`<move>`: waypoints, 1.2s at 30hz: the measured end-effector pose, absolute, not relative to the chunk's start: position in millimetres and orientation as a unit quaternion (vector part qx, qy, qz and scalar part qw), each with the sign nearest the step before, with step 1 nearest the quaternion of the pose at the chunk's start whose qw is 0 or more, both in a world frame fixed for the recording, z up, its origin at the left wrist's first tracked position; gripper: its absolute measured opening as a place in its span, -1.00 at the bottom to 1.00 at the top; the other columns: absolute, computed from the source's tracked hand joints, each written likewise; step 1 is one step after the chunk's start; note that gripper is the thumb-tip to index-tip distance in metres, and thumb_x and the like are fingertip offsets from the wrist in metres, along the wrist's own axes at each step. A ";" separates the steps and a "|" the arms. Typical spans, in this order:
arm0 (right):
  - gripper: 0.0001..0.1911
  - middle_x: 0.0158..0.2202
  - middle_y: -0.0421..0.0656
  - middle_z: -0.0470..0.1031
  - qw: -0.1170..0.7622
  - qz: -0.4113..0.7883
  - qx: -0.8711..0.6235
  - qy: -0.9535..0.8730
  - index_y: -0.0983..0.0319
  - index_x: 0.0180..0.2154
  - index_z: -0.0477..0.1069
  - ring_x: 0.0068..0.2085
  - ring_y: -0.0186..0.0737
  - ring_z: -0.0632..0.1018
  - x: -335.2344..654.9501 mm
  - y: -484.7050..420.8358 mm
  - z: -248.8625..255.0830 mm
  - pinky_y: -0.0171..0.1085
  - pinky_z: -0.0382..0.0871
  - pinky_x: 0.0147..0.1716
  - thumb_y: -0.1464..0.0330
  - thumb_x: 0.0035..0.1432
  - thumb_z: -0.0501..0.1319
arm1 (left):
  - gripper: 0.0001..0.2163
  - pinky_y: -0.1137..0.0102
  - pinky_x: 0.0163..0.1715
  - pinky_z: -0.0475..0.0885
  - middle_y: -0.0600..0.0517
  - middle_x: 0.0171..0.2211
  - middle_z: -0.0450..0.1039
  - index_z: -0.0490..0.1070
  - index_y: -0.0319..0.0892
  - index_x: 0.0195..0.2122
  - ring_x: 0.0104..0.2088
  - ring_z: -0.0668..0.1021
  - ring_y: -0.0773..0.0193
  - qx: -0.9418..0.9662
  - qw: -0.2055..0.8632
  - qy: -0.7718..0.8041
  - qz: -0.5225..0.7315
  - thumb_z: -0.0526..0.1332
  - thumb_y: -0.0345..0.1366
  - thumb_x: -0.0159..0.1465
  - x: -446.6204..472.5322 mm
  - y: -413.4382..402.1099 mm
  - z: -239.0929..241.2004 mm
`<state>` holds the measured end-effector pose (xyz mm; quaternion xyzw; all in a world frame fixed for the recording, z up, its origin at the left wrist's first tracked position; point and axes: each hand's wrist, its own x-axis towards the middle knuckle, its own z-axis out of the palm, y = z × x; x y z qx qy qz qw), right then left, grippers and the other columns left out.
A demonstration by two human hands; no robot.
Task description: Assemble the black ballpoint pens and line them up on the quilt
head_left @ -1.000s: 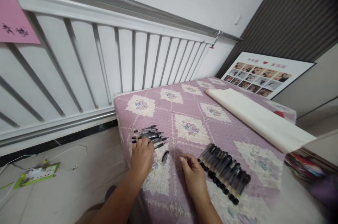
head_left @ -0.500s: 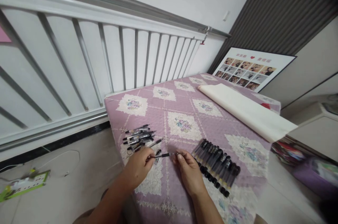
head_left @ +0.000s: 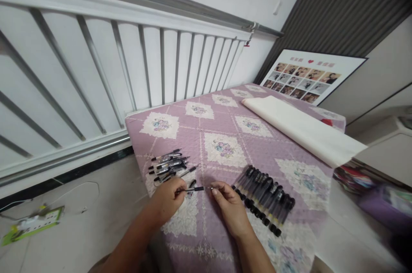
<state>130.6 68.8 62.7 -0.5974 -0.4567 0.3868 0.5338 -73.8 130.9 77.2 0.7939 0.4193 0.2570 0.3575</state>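
On the floor, left (head_left: 111, 204): power strip (head_left: 34, 223), green-edged, a pale cable near it.
Along the wall: radiator (head_left: 96, 84), white, a metal pipe above.
Cloth (head_left: 189, 135): purple, with pale flowered diamonds, under all the pens.
Loose pens (head_left: 169, 165): in an untidy cluster near the cloth's left edge, just beyond the left hand.
Left hand (head_left: 169, 200): thumb and fingers pinched together on one pen.
Pen (head_left: 196, 189): between the hands, near level — dark grip section rightward, tip at the right fingertips.
Right hand (head_left: 231, 206): fingers curled, thumb and forefinger almost meeting at the tip — whether they have hold of anything, I cannot tell.
Row of pens (head_left: 265, 200): dark-ended, side by side, just right of the right hand.
Roll (head_left: 299, 129): cream, lying farther back.
Photo board (head_left: 302, 77): tilted, behind the roll.
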 end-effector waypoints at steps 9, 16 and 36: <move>-0.82 -0.37 -0.20 0.45 0.474 0.388 -0.571 -0.547 0.19 -0.34 0.46 -0.28 -0.24 0.45 128.5 67.9 74.3 -0.30 0.30 -0.23 0.22 0.08 0.22 | -0.91 0.49 -0.39 0.23 0.12 -0.43 0.42 0.38 -0.13 -0.38 -0.39 0.44 0.34 0.798 0.371 0.408 0.243 0.11 -0.41 0.13 -73.9 128.4 77.2; -0.77 -0.44 -0.24 0.43 0.488 0.428 -0.573 -0.500 0.17 -0.27 0.44 -0.38 -0.29 0.42 127.1 66.3 69.7 -0.35 0.29 -0.36 0.21 0.01 0.29 | -0.87 0.45 -0.28 0.28 0.08 -0.35 0.48 0.46 -0.10 -0.29 -0.31 0.47 0.29 0.809 0.370 0.395 0.228 0.13 -0.32 0.20 -73.5 129.3 80.0; -0.81 -0.40 -0.20 0.49 0.474 0.395 -0.582 -0.529 0.18 -0.33 0.47 -0.33 -0.22 0.47 124.2 65.3 71.4 -0.30 0.34 -0.30 0.21 0.05 0.24 | -0.92 0.43 -0.26 0.29 0.06 -0.33 0.39 0.45 -0.11 -0.36 -0.26 0.44 0.28 0.810 0.335 0.405 0.259 0.19 -0.40 0.15 -71.0 125.5 82.8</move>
